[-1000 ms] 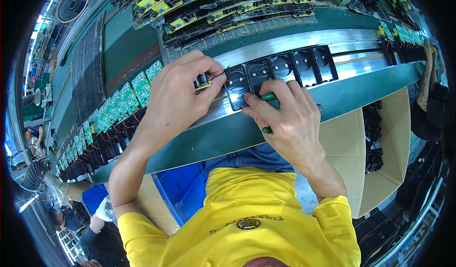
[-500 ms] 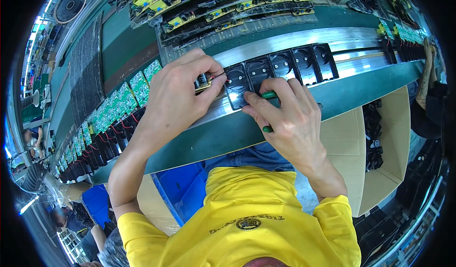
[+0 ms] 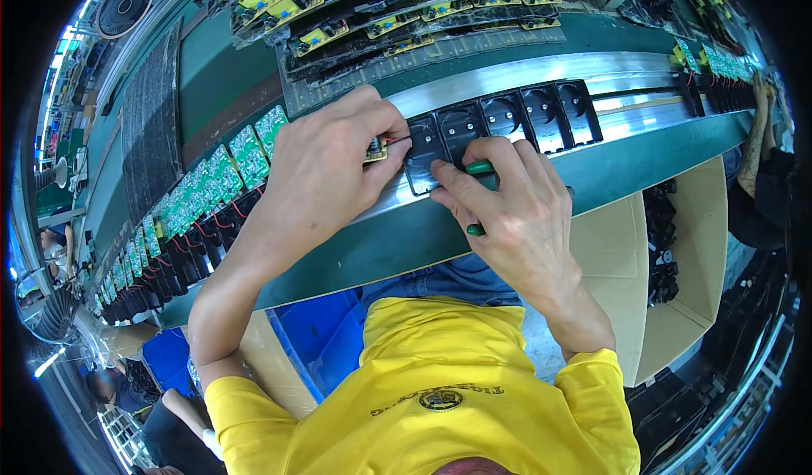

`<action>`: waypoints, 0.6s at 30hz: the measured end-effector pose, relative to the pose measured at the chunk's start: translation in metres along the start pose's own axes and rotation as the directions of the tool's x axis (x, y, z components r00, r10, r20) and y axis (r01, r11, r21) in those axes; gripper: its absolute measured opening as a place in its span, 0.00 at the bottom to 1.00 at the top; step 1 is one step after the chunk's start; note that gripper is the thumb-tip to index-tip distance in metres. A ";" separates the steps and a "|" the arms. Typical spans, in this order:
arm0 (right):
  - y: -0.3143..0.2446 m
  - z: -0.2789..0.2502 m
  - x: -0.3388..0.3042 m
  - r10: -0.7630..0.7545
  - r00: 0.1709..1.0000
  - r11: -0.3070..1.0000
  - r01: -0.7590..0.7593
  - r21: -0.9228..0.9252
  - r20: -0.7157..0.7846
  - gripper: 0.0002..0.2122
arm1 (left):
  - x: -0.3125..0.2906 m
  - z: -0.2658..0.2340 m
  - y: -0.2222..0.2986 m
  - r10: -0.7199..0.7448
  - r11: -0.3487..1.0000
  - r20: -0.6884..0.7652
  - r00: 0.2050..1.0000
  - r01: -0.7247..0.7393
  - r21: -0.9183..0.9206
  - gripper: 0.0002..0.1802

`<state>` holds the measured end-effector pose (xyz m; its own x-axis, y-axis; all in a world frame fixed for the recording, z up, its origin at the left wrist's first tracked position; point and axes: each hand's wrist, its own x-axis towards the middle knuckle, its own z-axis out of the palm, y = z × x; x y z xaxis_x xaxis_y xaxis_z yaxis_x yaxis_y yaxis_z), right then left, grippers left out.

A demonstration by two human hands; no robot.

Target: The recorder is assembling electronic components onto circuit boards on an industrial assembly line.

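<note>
My left hand (image 3: 334,166) pinches a small circuit board (image 3: 376,148) with dark components, mostly covered by the fingers. Its fingertips, with a thin dark wire at them, meet the left edge of the nearest black plastic housing (image 3: 425,147). My right hand (image 3: 512,208) curls around a hand tool with two green grips, the upper green grip (image 3: 480,169) showing between the fingers; its working end is hidden. The right index finger and thumb press on the lower right part of that same housing, which is first in a row of several black housings (image 3: 505,118).
A metal rail (image 3: 630,67) runs along the green bench (image 3: 338,259). Left of me stand green circuit boards (image 3: 247,155) wired to black housings. Stacked trays of yellow boards (image 3: 389,27) lie beyond. An open carton (image 3: 689,285) with black parts stands right; other people sit nearby.
My left hand has shifted slightly right with the circuit board, closer against the housing, and less of the board shows. The right hand stays nearly in place on the housing.
</note>
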<state>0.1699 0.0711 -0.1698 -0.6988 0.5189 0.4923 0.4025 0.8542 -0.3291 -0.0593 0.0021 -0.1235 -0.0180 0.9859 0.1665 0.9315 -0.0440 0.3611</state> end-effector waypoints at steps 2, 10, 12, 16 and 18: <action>-0.009 -0.013 0.010 0.076 0.997 0.984 -0.069 0.164 -0.031 0.17 | 0.002 0.003 -0.002 0.011 0.999 0.004 1.000 -0.011 -0.035 0.04; 0.006 -0.027 0.062 0.332 0.939 0.008 -0.100 0.995 0.092 0.17 | -0.003 0.002 -0.021 0.225 0.972 -0.018 0.974 -0.225 -0.062 0.06; 0.004 -0.012 0.075 0.373 0.925 0.002 -0.080 0.997 0.073 0.18 | 0.000 0.004 -0.023 0.259 0.966 -0.022 0.966 -0.259 -0.011 0.06; -0.005 0.028 0.091 0.471 0.881 -0.040 -0.035 0.999 0.050 0.24 | -0.002 0.007 -0.028 0.319 0.939 -0.024 0.947 -0.313 0.145 0.07; -0.003 0.038 0.093 0.448 0.891 -0.162 -0.003 0.987 0.076 0.22 | -0.005 0.008 -0.029 0.305 0.946 -0.013 0.952 -0.301 0.120 0.08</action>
<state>0.0811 0.1159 -0.1538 -0.4874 0.8424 0.2296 -0.6465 -0.1715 -0.7434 -0.0838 -0.0003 -0.1420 0.2622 0.9233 0.2805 0.9303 -0.3191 0.1810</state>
